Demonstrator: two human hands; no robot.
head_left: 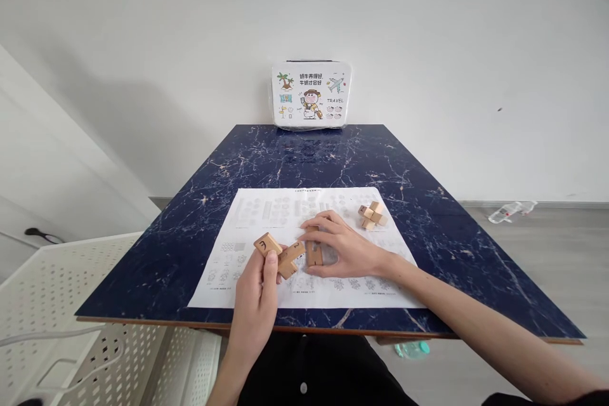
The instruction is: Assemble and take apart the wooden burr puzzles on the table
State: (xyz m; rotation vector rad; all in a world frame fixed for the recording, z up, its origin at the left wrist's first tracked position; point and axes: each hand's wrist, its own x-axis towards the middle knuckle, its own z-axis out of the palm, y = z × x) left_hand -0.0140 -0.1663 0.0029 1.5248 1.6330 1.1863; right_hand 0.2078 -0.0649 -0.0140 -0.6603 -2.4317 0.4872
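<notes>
Left hand (257, 295) fingers pinch two joined wooden pieces (285, 258) over the printed sheet (271, 206), near the counter (190, 228) front edge. Right hand (345, 252) fingers close on a third piece (313, 255), just beside.

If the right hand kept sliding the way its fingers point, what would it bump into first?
Most likely the light wooden notched puzzle piece pinched in the left hand, which lies just beyond the right hand. Depth is hard to judge from this view.
</notes>
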